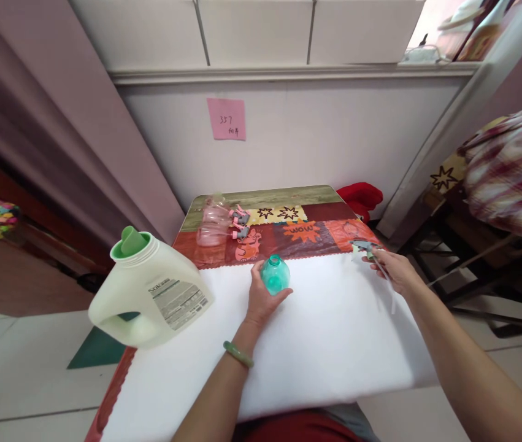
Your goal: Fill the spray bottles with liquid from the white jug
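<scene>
A small translucent green bottle (275, 276) with an uncapped neck stands on the white sheet (316, 344). My left hand (263, 298) is wrapped round its left and near side, thumb along the front. Off to the right, my right hand (396, 270) grips a spray nozzle (365, 247) with a grey and pale green head; its thin clear tube hangs down below my fingers. On the left stands a large cream jug (150, 307) with a handle, a printed label and a green insert in its open mouth.
Several clear pink spray bottles (212, 224) with grey and pink heads lie at the table's back left. A patterned tablecloth (307, 236) covers the back. Behind rises a wall with a pink note (227, 119). A checked cloth (513, 172) hangs over a dark stool at the right.
</scene>
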Tool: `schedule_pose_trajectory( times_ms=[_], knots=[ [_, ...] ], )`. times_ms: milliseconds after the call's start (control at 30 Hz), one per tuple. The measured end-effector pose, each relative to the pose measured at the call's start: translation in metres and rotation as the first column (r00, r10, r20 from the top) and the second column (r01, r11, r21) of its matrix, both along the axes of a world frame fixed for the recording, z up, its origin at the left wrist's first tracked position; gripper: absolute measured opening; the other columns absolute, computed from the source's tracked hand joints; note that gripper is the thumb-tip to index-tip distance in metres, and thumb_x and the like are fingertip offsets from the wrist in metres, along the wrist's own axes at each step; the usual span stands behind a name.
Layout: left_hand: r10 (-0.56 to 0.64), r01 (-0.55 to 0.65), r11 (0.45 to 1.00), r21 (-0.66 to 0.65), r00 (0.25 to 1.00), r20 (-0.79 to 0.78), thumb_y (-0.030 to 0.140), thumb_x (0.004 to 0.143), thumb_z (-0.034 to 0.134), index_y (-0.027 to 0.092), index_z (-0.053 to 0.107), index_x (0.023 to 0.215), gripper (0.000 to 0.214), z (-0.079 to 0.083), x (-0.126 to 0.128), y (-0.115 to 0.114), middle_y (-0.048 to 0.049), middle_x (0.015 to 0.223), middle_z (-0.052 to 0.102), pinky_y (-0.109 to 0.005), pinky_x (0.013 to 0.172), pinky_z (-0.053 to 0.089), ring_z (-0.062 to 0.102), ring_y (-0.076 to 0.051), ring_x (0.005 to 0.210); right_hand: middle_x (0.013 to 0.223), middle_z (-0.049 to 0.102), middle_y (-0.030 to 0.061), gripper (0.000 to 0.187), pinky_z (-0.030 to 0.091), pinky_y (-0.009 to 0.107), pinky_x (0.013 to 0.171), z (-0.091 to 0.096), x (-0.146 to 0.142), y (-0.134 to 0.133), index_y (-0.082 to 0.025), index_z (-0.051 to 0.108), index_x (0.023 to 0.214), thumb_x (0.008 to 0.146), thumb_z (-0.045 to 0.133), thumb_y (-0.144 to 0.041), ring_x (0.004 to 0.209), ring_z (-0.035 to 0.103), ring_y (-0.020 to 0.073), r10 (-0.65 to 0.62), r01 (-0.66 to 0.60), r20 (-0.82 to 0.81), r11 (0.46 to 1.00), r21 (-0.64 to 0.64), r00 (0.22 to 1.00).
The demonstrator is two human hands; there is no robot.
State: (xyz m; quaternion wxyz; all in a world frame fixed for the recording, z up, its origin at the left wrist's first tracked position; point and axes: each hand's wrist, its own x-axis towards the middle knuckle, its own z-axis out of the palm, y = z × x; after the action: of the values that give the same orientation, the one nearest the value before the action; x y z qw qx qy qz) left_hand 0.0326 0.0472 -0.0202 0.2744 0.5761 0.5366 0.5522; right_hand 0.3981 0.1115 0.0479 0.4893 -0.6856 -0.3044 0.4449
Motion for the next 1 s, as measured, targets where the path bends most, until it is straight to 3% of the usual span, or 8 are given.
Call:
schedule_pose_trajectory(
  times_ms=[67,133,267,333,500,633,833,1000],
  knots=[
    [0.015,-0.014,1.000,0.008,1.000,-0.011,0.040,0.060,0.098,0.026,0.043,0.139,0.097,0.001,0.000,0.001,-0.0165,0.140,0.057,-0.056,0.112,0.043,0.058,-0.037,0.131,0.091,0.082,0.0159,0.030,0.044,0.021,0.045,-0.010,0.013,0.000,-0.014,0.078,0.087,0.076,0.082,-0.042,0.057,0.065,0.0144,-0.021,0.022,0.094,1.000,-0.003,0.995],
    [0.035,-0.035,0.999,0.018,0.999,-0.019,0.039,0.059,0.098,0.025,0.046,0.138,0.095,0.002,0.000,0.002,-0.0169,0.140,0.057,-0.056,0.114,0.041,0.057,-0.038,0.132,0.090,0.082,0.0160,0.035,0.048,0.027,0.053,-0.017,0.022,0.001,-0.015,0.080,0.087,0.078,0.079,-0.049,0.066,0.071,0.0212,0.015,0.002,0.338,0.999,-0.050,0.941],
    [0.073,-0.072,0.997,0.037,0.997,-0.022,0.041,0.058,0.098,0.024,0.053,0.136,0.092,0.005,0.001,0.001,-0.0167,0.137,0.060,-0.056,0.115,0.040,0.057,-0.040,0.132,0.096,0.082,0.0183,0.046,0.051,0.040,0.070,-0.027,0.033,-0.003,-0.021,0.086,0.099,0.084,0.067,-0.060,0.090,0.075,0.0374,0.197,-0.050,0.783,0.977,-0.208,0.590],
    [0.083,-0.083,0.996,0.038,0.996,-0.017,0.043,0.057,0.098,0.025,0.055,0.135,0.091,0.008,0.000,0.001,-0.0155,0.136,0.062,-0.057,0.113,0.042,0.059,-0.040,0.130,0.106,0.081,0.0206,0.056,0.051,0.043,0.075,-0.032,0.036,-0.007,-0.020,0.084,0.113,0.087,0.062,-0.064,0.098,0.074,0.0404,0.215,-0.048,0.826,0.973,-0.224,0.521],
    [0.081,-0.081,0.996,0.046,0.997,-0.003,0.045,0.060,0.097,0.030,0.053,0.140,0.092,0.020,0.007,0.012,-0.0123,0.137,0.063,-0.057,0.110,0.046,0.062,-0.038,0.127,0.113,0.077,0.0213,0.068,0.053,0.047,0.082,-0.033,0.035,-0.020,-0.013,0.074,0.130,0.090,0.056,-0.064,0.099,0.073,0.0377,-0.016,-0.026,0.862,0.999,0.035,0.507],
    [0.035,-0.034,0.997,0.074,0.999,-0.009,0.042,0.061,0.098,0.028,0.053,0.141,0.093,0.027,0.026,0.029,-0.0134,0.139,0.063,-0.053,0.111,0.045,0.060,-0.036,0.128,0.120,0.074,0.0187,0.058,0.057,0.043,0.079,-0.021,0.016,-0.033,-0.015,0.074,0.122,0.090,0.059,-0.061,0.092,0.073,0.0299,-0.214,-0.110,0.788,0.936,0.334,0.578],
    [0.010,-0.009,0.999,0.046,1.000,-0.026,0.032,0.062,0.097,0.028,0.053,0.140,0.089,0.010,0.038,0.033,-0.0161,0.140,0.061,-0.056,0.114,0.041,0.056,-0.038,0.134,0.122,0.076,0.0128,0.041,0.063,0.042,0.079,-0.015,-0.033,-0.052,-0.022,0.075,0.114,0.094,0.062,-0.056,0.100,0.073,0.0272,-0.176,-0.289,0.712,0.828,0.481,0.680],
    [0.000,0.001,1.000,0.026,0.999,-0.042,0.039,0.067,0.095,0.026,0.048,0.146,0.093,0.003,0.035,0.026,-0.0179,0.148,0.056,-0.055,0.117,0.038,0.052,-0.038,0.140,0.117,0.076,0.0125,0.040,0.063,0.041,0.078,-0.012,-0.069,-0.065,-0.022,0.075,0.109,0.092,0.065,-0.057,0.095,0.074,0.0261,-0.030,-0.307,0.602,0.839,0.450,0.798]
  ],
)
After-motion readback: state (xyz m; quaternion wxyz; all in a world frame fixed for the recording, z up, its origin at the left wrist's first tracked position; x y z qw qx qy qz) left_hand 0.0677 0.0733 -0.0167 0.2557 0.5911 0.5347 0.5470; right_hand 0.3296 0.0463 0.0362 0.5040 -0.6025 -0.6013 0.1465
